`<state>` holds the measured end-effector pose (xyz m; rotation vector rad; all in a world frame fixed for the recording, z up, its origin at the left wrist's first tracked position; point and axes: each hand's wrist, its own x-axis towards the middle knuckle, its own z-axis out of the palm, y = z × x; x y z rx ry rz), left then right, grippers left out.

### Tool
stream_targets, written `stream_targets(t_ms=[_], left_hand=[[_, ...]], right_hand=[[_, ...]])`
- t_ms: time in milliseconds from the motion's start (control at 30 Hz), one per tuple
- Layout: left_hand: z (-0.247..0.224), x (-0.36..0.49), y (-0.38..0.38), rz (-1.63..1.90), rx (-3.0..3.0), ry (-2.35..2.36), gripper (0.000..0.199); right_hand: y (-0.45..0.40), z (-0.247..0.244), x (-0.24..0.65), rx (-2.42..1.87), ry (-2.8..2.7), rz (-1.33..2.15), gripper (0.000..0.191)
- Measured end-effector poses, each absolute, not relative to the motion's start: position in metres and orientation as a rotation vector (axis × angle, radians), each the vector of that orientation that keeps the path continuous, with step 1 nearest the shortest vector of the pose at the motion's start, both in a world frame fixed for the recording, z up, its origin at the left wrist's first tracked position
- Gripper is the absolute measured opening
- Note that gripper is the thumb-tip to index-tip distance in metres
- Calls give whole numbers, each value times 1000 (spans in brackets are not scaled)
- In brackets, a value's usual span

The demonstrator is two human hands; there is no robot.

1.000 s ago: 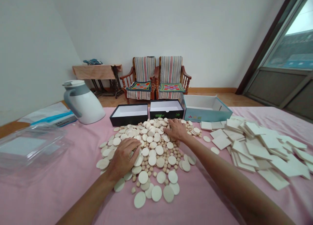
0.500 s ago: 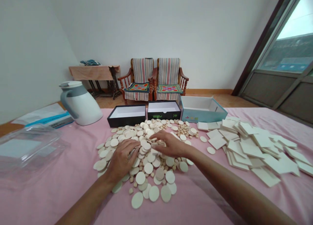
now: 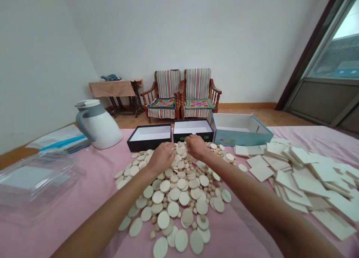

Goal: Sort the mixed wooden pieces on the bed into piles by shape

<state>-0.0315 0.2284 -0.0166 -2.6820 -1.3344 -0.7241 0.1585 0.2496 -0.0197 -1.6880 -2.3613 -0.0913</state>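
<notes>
A spread heap of pale round wooden discs [image 3: 175, 194] with small wooden cubes mixed in lies before me on the pink cloth. My left hand [image 3: 162, 157] is at the heap's far side, in front of the left black box [image 3: 150, 144], its thumb and fingertips pinched at a wooden disc [image 3: 175, 146]. Close by on the right, my right hand [image 3: 197, 146] is curled shut by the front wall of the middle black box [image 3: 209, 137]. Whatever its fingers hold is hidden. Both black boxes have white insides.
A light blue box [image 3: 238, 136] stands at the back right, with a pile of square wooden tiles [image 3: 308, 181] in front. On the left are a white-and-grey jug [image 3: 101, 129], a blue-and-white packet [image 3: 66, 143] and a clear plastic tray [image 3: 36, 179]. Two armchairs [image 3: 199, 87] stand beyond.
Both hands have moved away from me, from the heap's middle to its far edge by the black boxes. Discs have spread out toward me, and the camera view has shifted slightly.
</notes>
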Motion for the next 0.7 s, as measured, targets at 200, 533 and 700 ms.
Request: stream_targets(t_ms=[200,533,700], left_hand=[[-35,3,258,-463,-2684,-1372,25],[-26,-10,220,-295,-2726,-1345,21],[-10,-36,197,-257,-2828,-1280,22]], right_hand=[[247,-42,147,-1746,-2346,-14,31],[205,-36,147,-1652,-2408,186,42],[173,-30,145,-1307,-2509,386,37]])
